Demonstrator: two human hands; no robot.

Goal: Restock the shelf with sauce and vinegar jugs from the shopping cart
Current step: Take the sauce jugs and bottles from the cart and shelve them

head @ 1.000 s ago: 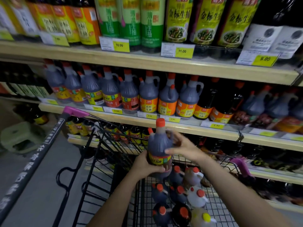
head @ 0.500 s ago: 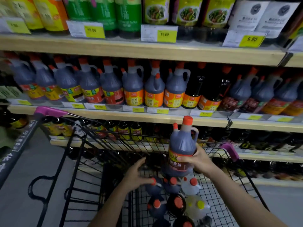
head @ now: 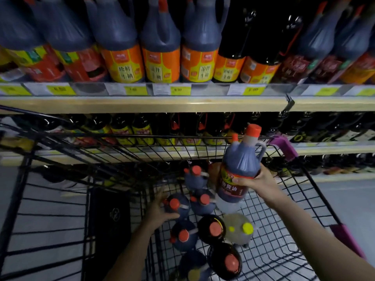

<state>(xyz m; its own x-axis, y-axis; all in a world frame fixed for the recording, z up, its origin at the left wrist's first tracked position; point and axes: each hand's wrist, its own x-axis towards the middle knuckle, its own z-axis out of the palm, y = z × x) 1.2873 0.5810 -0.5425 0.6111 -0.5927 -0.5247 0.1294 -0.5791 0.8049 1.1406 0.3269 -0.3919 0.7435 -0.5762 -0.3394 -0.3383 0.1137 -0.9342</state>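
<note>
The left hand [head: 157,211] has dropped from the lifted jug [head: 239,165] onto another jug [head: 176,204] in the cart [head: 316,199], fingers spread. The right hand [head: 256,182] grips the upright jug's lower body; the shelf [head: 142,104] lies above, the right hand nearer.

The top edge is cutting off the necks of the jugs [head: 160,37] standing on the upper shelf [head: 142,104]. The price tags [head: 178,90] are blurring beyond reading. The cart's wire rim [head: 129,136] is partly hiding the lower bottles [head: 142,130]. The left hand [head: 160,209] is blurring, its fingers lying unclear.
</note>
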